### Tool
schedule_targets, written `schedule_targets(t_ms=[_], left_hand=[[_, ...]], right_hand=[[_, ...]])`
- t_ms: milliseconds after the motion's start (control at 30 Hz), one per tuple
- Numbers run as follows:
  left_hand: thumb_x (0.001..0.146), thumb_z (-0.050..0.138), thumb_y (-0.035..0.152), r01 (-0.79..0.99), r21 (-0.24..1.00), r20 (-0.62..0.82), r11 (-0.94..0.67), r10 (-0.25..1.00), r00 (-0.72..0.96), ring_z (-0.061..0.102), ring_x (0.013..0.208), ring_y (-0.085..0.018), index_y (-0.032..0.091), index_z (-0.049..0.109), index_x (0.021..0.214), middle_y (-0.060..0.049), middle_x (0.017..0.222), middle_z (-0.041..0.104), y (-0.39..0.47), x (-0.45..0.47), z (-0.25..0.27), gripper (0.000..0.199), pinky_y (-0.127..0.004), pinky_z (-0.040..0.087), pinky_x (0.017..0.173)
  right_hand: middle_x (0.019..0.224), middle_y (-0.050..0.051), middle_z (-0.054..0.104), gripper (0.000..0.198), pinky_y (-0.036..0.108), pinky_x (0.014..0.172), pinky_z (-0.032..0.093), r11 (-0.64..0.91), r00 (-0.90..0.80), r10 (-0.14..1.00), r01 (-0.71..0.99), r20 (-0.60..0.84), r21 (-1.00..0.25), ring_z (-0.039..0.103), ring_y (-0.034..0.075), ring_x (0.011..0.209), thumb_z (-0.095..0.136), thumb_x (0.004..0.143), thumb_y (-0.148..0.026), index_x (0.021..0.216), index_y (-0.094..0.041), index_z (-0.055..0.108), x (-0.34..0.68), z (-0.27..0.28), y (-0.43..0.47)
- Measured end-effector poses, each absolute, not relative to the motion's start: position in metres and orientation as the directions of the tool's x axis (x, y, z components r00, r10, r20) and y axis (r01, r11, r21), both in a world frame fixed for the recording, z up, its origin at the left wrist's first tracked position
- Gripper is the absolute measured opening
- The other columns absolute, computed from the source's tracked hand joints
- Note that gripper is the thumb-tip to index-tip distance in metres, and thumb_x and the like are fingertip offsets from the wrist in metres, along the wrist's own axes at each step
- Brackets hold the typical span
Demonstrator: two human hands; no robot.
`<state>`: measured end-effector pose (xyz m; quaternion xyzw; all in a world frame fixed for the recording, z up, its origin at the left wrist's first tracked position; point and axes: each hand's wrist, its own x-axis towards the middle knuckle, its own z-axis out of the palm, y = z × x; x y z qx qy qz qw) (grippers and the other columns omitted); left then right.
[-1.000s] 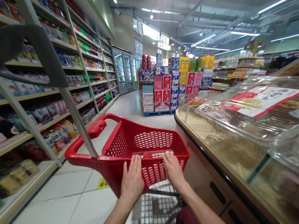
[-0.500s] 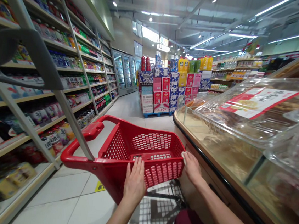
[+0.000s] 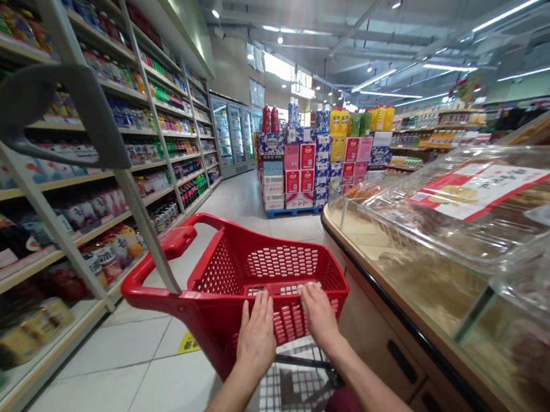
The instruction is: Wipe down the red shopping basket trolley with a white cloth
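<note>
A red plastic shopping cart (image 3: 215, 311) with perforated sides stands sideways in front of me. My left hand (image 3: 257, 335) lies against its near side, fingers stretched out and their tips at the rim, holding nothing. Along the same rim, further right, my right hand (image 3: 319, 319) presses a small white wipe (image 3: 310, 287), which may be a tissue or cloth, under its fingers. Only the edge of the wipe shows; the hand covers the rest. A grey metal pole with a dark grey loop handle (image 3: 59, 150) rises from the cart's left end.
Shelves of bottles and packs (image 3: 152, 108) line the left. On the right stands a glass-edged display counter (image 3: 372, 262) holding clear food boxes (image 3: 477, 194). Stacked drink cartons (image 3: 302, 176) stand on a blue pallet ahead, with glass-door coolers (image 3: 231, 132) behind.
My right hand has slid left along the rim with the wipe, from the cart's right corner toward my left hand. My left hand stays at the near side. The view has shifted slightly.
</note>
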<state>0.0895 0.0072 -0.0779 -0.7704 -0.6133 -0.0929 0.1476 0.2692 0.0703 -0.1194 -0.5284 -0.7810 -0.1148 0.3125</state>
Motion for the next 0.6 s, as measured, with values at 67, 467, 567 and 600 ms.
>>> schedule_targets(t_ms=[67,467,567,600], left_hand=[[0.070,0.036,0.017,0.972,-0.114,0.351,-0.203,0.907,0.231,0.022,0.128,-0.021,0.008,0.030,0.129,-0.009,0.138,0.027,0.007,0.087,-0.078,0.060,-0.044,0.016,0.105],[0.068,0.038,0.018,0.977,-0.156,0.481,-0.148,0.852,0.206,0.025,0.127,-0.021,0.008,0.035,0.127,-0.010,0.136,0.033,0.004,0.059,-0.075,0.060,-0.044,0.017,0.105],[0.066,0.039,0.017,0.984,-0.141,0.510,-0.109,0.844,0.166,0.026,0.127,-0.022,0.007,0.036,0.126,-0.011,0.135,0.035,0.003,0.050,-0.072,0.061,-0.044,0.015,0.106],[0.066,0.039,0.016,0.984,-0.143,0.515,-0.106,0.841,0.165,0.026,0.127,-0.022,0.006,0.036,0.126,-0.012,0.135,0.035,0.003,0.048,-0.072,0.061,-0.044,0.016,0.106]], right_hand=[[0.122,0.011,0.051,0.044,0.040,0.095,0.036,0.511,-0.345,0.706,0.852,0.619,-0.109,0.039,0.021,0.119,0.034,0.080,-0.004,0.120,-0.015,0.049,0.261,-0.118,0.068],[0.121,0.012,0.051,0.046,0.040,0.096,0.035,0.501,-0.346,0.726,0.858,0.595,-0.112,0.039,0.022,0.118,0.034,0.078,-0.002,0.119,-0.013,0.049,0.231,-0.108,0.060],[0.115,0.015,0.055,0.045,0.042,0.093,0.037,0.343,-0.198,0.798,0.926,0.569,-0.159,0.045,0.023,0.113,0.032,0.077,0.000,0.115,-0.012,0.053,0.244,-0.105,0.064],[0.115,0.015,0.055,0.045,0.042,0.093,0.037,0.308,-0.165,0.810,0.936,0.563,-0.169,0.046,0.023,0.113,0.031,0.077,0.000,0.114,-0.011,0.054,0.243,-0.104,0.064]])
